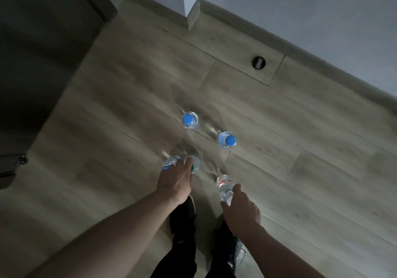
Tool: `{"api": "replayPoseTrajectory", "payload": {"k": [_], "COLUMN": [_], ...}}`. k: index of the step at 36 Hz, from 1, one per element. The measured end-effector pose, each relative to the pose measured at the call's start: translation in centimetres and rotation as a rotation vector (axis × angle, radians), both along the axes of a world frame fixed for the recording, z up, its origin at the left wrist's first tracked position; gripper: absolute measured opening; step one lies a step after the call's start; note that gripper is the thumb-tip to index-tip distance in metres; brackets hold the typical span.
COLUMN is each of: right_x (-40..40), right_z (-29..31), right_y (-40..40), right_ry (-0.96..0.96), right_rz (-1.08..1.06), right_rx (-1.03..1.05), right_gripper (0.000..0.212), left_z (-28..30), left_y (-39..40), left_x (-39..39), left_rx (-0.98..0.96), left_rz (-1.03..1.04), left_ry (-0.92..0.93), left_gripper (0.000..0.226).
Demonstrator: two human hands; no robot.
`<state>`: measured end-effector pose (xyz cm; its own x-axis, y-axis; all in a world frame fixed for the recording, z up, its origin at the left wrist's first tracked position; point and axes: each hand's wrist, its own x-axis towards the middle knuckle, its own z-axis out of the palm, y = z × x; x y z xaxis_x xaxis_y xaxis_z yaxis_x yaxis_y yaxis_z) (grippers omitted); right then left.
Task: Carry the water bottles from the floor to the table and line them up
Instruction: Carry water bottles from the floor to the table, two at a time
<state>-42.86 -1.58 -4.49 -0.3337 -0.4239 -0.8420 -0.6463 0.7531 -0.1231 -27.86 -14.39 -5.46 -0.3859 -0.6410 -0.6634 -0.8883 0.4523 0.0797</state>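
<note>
Several clear water bottles are on the wood floor below me. Two with blue caps stand free: the far bottle [190, 119] and another bottle [226, 140] to its right. My left hand [176, 181] reaches down over the tops of a blue-capped bottle [169, 163] and a green-capped bottle [196, 163], fingers curled between them. My right hand [241, 209] grips the top of a red-labelled bottle [224, 188], which leans towards me. Both hands hide the necks they hold. No table is in view.
A dark cabinet or door [43, 41] fills the left side. A white wall with a skirting board [300, 47] runs along the back and right, with a corner post [193, 15]. A round floor socket [258, 62] sits near the wall. My legs and shoes [184, 224] are below.
</note>
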Motion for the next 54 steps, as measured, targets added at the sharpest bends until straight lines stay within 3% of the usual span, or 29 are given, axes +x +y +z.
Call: {"api": "replayPoseTrajectory", "payload": {"k": [2,6,12,18,25,30,35,43,54], "right_x": [-0.3,-0.9,-1.7,-2.9,-3.3,-3.0,-2.3,0.2,0.0], "right_z": [-0.8,-0.8,5.4,18.3,36.9,49.3,58.1,65.5,69.5], "right_y": [-0.4,-1.3,-1.7,-0.7,1.6,3.8,6.7,11.1,18.1], "right_ry": [0.038,0.056,0.034,0.008,0.016,0.021,0.048,0.191,0.281], "right_rz": [0.055,0.102,0.011,0.009,-0.007,-0.077,-0.169,-0.215,-0.308], "right_rx": [-0.004,-0.030,-0.154,-0.261,-0.365,-0.441,-0.516,-0.609,-0.709], "right_gripper": [0.057,0.040,0.033,0.031,0.028,0.023,0.023,0.023,0.018], "left_z": [-0.7,-0.4,6.0,18.7,39.1,52.1,60.2,67.5,72.0], "left_y": [-0.3,-0.6,0.8,1.7,3.5,5.1,6.2,7.8,10.7], "left_x": [-0.5,-1.8,-2.1,-1.0,-0.1,1.4,2.9,3.9,1.4], "left_rx": [-0.024,-0.043,-0.058,-0.043,-0.081,-0.086,-0.102,-0.083,-0.105], "left_rz": [-0.031,-0.084,-0.067,-0.006,0.040,0.073,0.106,-0.053,-0.258], "left_ry": [-0.023,-0.094,0.004,0.077,0.210,0.342,0.498,0.649,0.701], "left_gripper": [0.036,0.031,0.034,0.044,0.043,0.030,0.022,0.021,0.020]}}
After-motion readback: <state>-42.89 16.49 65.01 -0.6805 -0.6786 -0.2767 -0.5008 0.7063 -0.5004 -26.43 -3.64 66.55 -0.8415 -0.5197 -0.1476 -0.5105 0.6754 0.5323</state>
